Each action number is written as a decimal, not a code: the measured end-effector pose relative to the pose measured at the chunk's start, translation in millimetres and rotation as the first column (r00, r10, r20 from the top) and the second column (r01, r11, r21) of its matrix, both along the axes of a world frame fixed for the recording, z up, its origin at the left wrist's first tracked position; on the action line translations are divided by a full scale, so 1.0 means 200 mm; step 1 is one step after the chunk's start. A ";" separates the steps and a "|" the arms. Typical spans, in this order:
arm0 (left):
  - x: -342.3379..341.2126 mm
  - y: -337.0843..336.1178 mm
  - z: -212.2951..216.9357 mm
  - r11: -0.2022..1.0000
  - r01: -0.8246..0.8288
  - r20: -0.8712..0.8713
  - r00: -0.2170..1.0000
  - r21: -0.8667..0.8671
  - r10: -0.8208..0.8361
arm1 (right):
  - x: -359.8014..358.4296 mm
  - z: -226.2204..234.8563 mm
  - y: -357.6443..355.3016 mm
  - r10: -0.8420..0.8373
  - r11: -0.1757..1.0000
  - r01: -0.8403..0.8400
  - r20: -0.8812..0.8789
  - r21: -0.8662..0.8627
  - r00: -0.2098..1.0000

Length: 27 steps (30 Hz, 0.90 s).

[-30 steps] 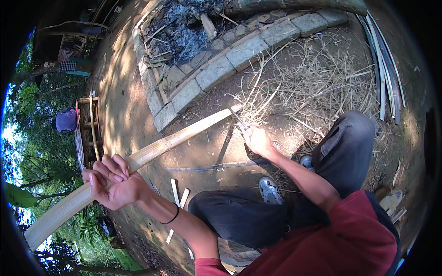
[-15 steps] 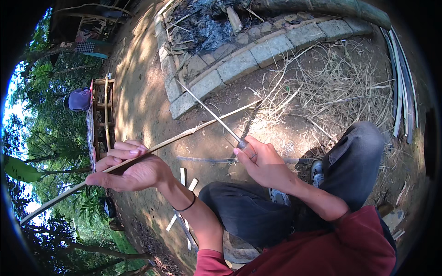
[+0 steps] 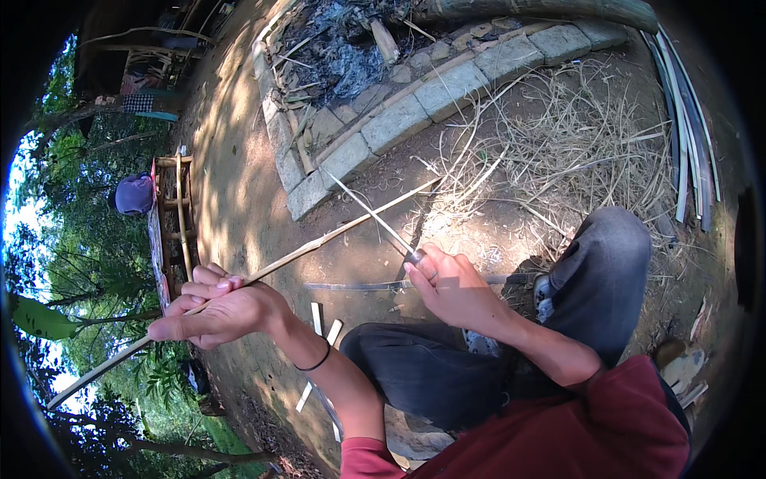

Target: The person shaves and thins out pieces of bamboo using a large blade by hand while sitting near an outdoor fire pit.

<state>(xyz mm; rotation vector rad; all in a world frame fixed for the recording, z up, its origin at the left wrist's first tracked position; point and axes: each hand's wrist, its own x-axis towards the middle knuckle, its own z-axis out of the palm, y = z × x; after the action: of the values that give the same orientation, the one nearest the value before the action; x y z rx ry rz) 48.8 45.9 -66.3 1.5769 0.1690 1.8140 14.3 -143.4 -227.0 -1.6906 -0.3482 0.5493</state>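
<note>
A long, thin bamboo strip runs slantwise from the lower left to the middle of the head view. My left hand, palm up, is closed round it with the thumb along the strip. In my right hand is a knife, its slim blade pointing up and left and its dark handle mostly covered by my fingers. Blade and strip cross ahead of my right hand; whether they touch, I cannot tell.
A pile of pale shavings lies at the right, beside upright-looking long strips. Stone blocks edge an ash bed at the top. A dark flat strip and short pale slats lie near my legs. A bamboo bench stands left.
The view has shifted slightly. My left hand and the strip sit a little lower. The knife blade now looks shorter, its tip nearer the strip. Both hands keep their hold.
</note>
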 end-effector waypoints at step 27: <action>0.04 -0.10 -0.01 0.990 0.003 -0.012 1.000 0.144 -0.001 | -0.06 0.21 0.01 -0.029 0.999 0.021 0.160 0.049 0.987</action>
<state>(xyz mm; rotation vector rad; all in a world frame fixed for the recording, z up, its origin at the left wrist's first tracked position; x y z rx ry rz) 56.8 25.0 -67.7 1.6866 0.0421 1.8512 2.3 -142.3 -184.1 -1.6955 -0.4523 0.3837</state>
